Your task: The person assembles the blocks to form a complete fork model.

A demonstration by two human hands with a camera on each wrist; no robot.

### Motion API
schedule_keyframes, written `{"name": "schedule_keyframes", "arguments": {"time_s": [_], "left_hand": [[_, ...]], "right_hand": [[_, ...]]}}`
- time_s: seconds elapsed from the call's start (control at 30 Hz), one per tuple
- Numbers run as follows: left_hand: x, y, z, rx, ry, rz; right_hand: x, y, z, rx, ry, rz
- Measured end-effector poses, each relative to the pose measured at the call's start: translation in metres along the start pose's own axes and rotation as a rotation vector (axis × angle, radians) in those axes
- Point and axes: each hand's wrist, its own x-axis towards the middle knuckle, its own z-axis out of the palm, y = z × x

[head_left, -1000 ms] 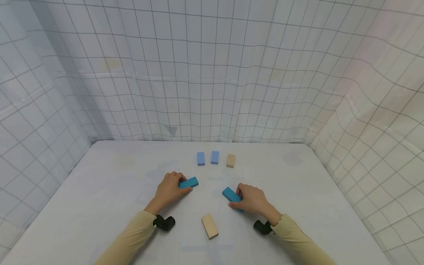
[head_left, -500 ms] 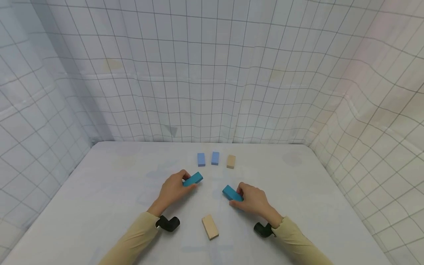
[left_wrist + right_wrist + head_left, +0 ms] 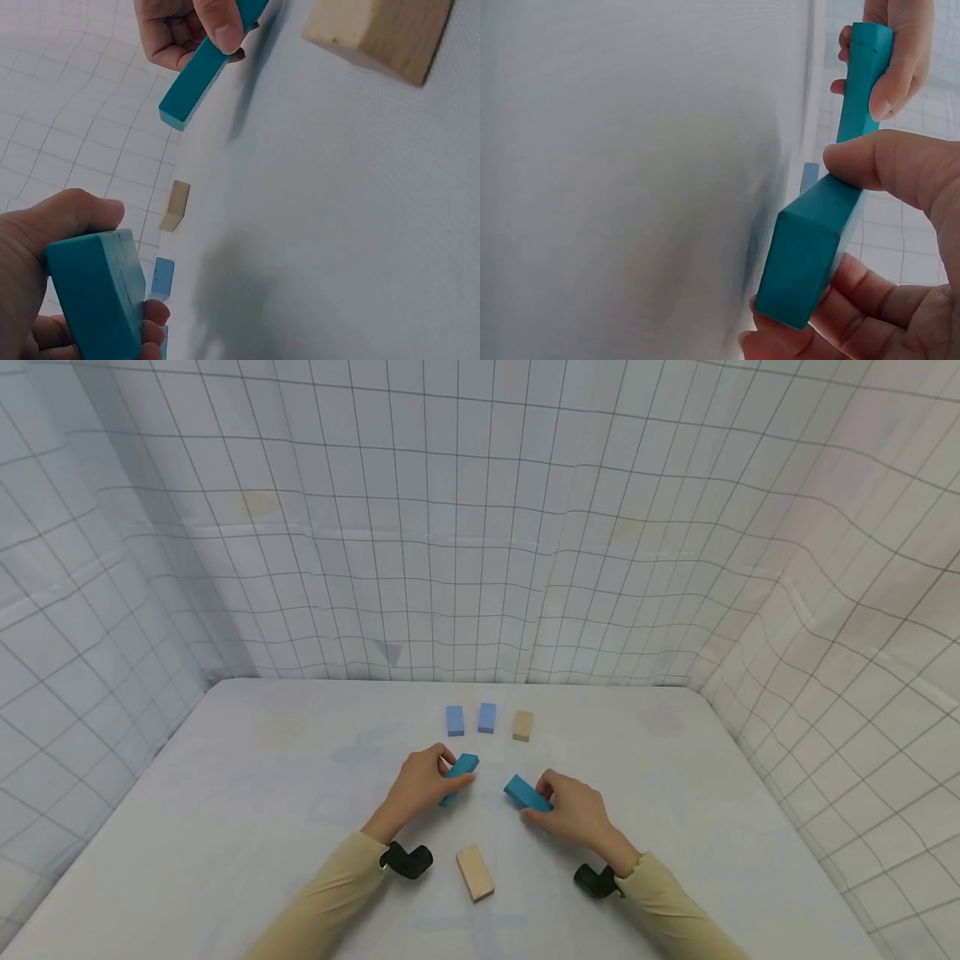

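Over the middle of the table, my left hand (image 3: 422, 779) grips a teal wooden block (image 3: 463, 765) between thumb and fingers, its far end angled up to the right. To the right, my right hand (image 3: 576, 810) pinches a second teal block (image 3: 525, 792), which points toward the upper left. In the left wrist view the held teal block (image 3: 101, 292) shows its end face close up, with the other hand's teal block (image 3: 196, 82) above it. The right wrist view shows the right-hand block (image 3: 799, 262) tilted over the table, a shadow beneath it. A gap separates the two blocks.
A plain wooden block (image 3: 475, 872) lies on the white table (image 3: 225, 827) between the forearms. Farther back, two light blue blocks (image 3: 455, 721) and another plain wooden block (image 3: 522, 725) form a row. White grid-patterned curtains (image 3: 480, 527) hang around the table.
My left hand has moved to the right with its teal block, which has turned to point more steeply away. My right hand and its block have barely shifted, the block's near end rising slightly.
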Motion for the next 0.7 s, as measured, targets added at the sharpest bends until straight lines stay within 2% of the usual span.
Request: {"name": "schedule_keyframes", "arguments": {"time_s": [0.3,0.7], "left_hand": [[-0.001,0.008,0.015,0.074,0.011,-0.037],[0.001,0.006,0.023,0.053,0.068,-0.032]], "right_hand": [[-0.001,0.006,0.002,0.045,0.050,0.036],[-0.002,0.006,-0.003,0.049,0.100,0.026]]}}
